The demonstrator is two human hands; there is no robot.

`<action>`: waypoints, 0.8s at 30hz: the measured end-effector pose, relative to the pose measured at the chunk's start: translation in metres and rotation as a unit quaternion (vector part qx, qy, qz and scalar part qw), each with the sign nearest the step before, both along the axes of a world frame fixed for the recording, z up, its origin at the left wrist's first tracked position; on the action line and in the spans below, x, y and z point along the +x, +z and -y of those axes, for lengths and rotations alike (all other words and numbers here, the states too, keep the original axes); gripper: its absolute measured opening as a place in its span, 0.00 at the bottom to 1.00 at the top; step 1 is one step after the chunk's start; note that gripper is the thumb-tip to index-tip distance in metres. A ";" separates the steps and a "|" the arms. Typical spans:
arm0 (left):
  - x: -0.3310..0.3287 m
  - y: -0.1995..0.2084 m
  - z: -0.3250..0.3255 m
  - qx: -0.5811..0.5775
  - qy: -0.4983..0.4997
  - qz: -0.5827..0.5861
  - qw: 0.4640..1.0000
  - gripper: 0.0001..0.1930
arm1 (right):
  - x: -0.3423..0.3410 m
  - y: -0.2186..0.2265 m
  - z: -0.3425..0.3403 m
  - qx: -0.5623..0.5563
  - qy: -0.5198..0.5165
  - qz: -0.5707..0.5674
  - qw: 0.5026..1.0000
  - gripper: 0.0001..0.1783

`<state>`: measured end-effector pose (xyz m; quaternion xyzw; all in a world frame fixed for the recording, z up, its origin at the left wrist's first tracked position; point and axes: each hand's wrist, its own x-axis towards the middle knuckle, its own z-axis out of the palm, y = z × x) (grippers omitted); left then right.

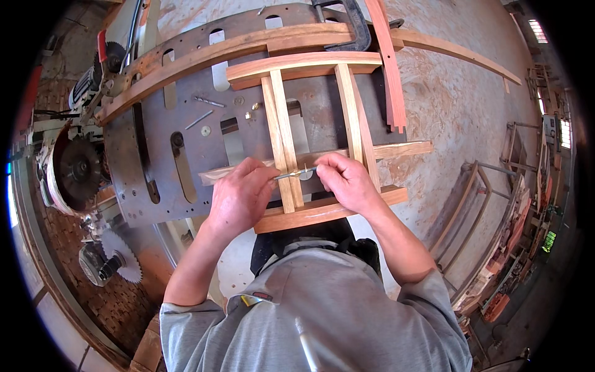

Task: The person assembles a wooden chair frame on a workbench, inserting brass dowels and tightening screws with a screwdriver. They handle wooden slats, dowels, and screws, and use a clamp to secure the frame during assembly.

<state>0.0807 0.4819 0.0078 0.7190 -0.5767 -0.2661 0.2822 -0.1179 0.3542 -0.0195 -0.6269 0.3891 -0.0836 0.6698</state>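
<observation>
My left hand (241, 192) pinches one end of a thin metal rod with a brass-coloured collar (296, 173). From the other side, my right hand (347, 181) has its fingers closed at the rod's right end. Whether the right fingers hold the rod itself or a second slim piece, I cannot make out. The rod lies level just above a wooden frame (330, 214), crossing over its left pair of slats. Left of the frame, on the metal table (155, 102), are a drill bit (209, 101), a plain metal rod (199, 119) and small brass-coloured pieces (251, 113).
A clamp (351, 30) sits at the table's far side, by a long wooden rail (223, 53). A reddish board (389, 68) stands beyond the frame's right corner. Machines with circular saw blades (77, 167) are at the left. Slots pierce the tabletop.
</observation>
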 end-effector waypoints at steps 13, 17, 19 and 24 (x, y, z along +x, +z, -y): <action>-0.006 0.001 0.000 -0.022 0.004 0.013 1.000 0.07 | -0.005 -0.001 0.008 -0.026 0.022 -0.012 0.999 0.11; -0.011 0.010 0.001 -0.004 0.014 0.013 1.000 0.07 | -0.006 -0.002 0.007 -0.020 0.012 0.010 1.000 0.11; -0.013 0.011 0.000 -0.007 0.021 0.017 1.000 0.07 | -0.007 -0.001 0.007 -0.019 0.021 0.002 1.000 0.11; -0.020 0.012 -0.003 -0.023 0.036 0.019 0.999 0.07 | -0.009 0.012 0.012 0.007 0.033 0.013 0.999 0.12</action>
